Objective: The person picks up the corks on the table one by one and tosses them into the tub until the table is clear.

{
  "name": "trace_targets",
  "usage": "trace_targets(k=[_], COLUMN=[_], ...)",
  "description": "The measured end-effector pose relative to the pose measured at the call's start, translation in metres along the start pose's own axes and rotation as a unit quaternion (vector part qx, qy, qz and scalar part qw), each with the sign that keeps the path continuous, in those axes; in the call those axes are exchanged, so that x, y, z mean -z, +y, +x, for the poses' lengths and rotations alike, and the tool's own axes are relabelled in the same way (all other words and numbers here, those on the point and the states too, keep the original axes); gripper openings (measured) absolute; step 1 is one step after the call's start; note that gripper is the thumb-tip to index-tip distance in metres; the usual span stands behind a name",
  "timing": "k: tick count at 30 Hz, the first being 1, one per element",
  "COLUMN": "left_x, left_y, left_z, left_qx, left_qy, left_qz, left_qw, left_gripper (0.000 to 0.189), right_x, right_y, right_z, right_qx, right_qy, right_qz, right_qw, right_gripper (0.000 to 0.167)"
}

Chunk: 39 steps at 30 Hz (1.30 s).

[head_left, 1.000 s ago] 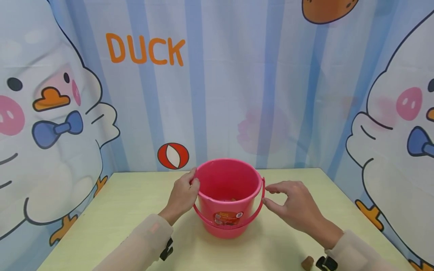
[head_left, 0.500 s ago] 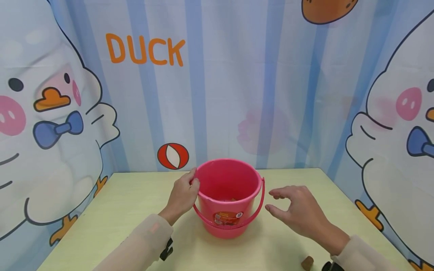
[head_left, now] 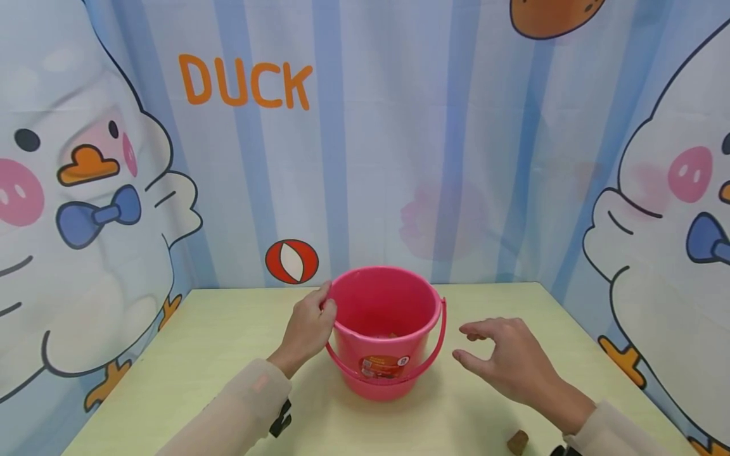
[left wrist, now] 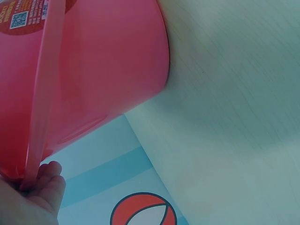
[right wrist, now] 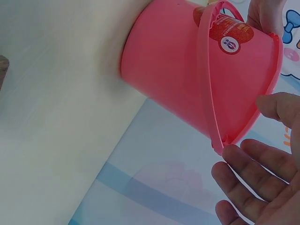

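Observation:
A pink bucket stands upright on the table, its handle hanging down across the front below the rim. An orange-red label is stuck on its front. Small brownish bits lie on the bucket's floor, too small to tell what they are. At the left rim my left hand grips the bucket, thumb toward the inside. My right hand hovers right of the bucket, apart from it, with thumb and fingers spread and nothing between them. In the right wrist view that hand's fingers are relaxed.
A small brown lump lies on the pale yellow table near the front right. Behind the table hangs a blue-striped curtain printed with ducks.
My right hand has drawn back from the bucket's handle, to the right and slightly toward me. The left hand and the bucket have stayed in place.

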<state>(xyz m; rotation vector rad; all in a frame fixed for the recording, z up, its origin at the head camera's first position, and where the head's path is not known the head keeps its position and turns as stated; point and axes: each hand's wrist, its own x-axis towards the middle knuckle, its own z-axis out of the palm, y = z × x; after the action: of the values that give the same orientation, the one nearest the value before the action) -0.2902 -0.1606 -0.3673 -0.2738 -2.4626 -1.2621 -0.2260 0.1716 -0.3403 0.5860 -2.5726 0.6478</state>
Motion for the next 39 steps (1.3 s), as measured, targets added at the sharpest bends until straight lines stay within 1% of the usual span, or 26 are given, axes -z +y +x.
trace_targets(k=[7,13,19,32,39], left_x=[-0.001,-0.001,0.0,0.0,0.0], left_y=[-0.001,-0.002,-0.002,-0.001,-0.001], left_z=[0.0,0.001,0.001,0.001,0.002], left_qx=[0.003,0.0,-0.003,0.003,-0.001], left_qy=[0.002,0.0,0.001,0.001,0.002], left_qz=[-0.001,-0.004,-0.002,-0.001,0.001], left_qw=[1.0,1.0,1.0,1.0,1.0], left_gripper=[0.055,0.054,0.054,0.054,0.053], right_x=[0.0,0.0,0.0,0.001,0.002], right_y=[0.006,0.01,0.013,0.021,0.027], right_z=[-0.004,-0.005,-0.009,-0.016,-0.02], right_qx=[-0.012,-0.039,-0.056,-0.066,-0.058], right_qy=[-0.019,-0.051,-0.082,-0.124,-0.138], right_qz=[-0.014,-0.025,-0.029,-0.056,-0.076], right_qw=[0.9997,0.9976,0.9947,0.9884,0.9859], right_gripper=[0.032,0.034,0.034,0.033,0.032])
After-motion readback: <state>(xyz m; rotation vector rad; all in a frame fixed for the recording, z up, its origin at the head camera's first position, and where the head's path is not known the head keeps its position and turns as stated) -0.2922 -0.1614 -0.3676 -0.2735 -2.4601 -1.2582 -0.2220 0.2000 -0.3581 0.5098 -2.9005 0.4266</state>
